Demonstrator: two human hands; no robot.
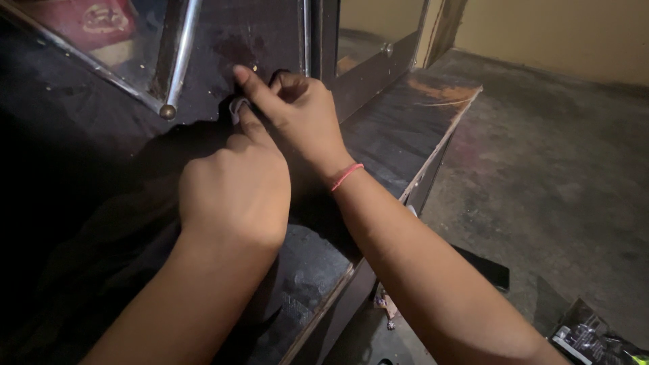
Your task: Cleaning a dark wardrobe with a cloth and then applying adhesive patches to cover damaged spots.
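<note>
**Both hands pinch a small grey piece on a dark panel**

Left hand (233, 192), clenched, and right hand (301, 111), forefinger extended, grip a small grey piece (238, 108) at upper centre, against the dark wooden panel (399, 128). A metal rod (179, 61) slants upper left; concrete floor (554, 155) lies right.

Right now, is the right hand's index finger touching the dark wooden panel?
Touching. The head view shows the right hand with its index fingertip pressed flat against the dark wooden panel, no gap showing.
</note>
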